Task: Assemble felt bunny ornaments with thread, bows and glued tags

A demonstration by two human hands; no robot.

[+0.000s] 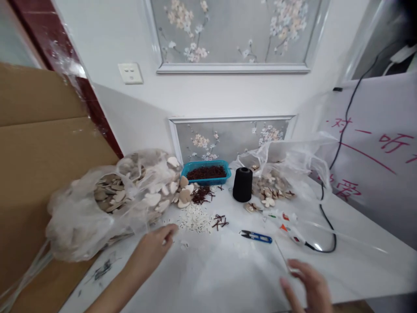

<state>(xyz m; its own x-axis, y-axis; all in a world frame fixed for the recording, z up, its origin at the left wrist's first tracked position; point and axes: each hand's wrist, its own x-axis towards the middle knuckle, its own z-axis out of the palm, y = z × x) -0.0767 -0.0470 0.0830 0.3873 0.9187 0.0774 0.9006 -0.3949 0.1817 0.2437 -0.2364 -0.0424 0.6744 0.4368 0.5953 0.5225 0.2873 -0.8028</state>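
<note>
My left hand (160, 240) is at the near-left edge of a loose pile of small white pieces (196, 218). Its fingers are bent together, and anything between them is hidden. At the lower right, my right hand (309, 284) is blurred, its thumb and forefinger apart. A thin pale strand (282, 253) runs up from near its forefinger; I cannot tell whether it is gripped. Beyond that hand lie blue-handled thread snips (260, 237). Several brown bows (220, 221) lie beside the white pieces, with more brown bows heaped (202, 194) behind.
A blue basket (224, 179) of brown bows stands against the wall, near a black thread cone (243, 184). Plastic bags of wooden shapes sit left (151, 200) and right (273, 180). A white tool with orange parts (288, 227) trails a black cord (334, 239). Cardboard (42, 130) stands left.
</note>
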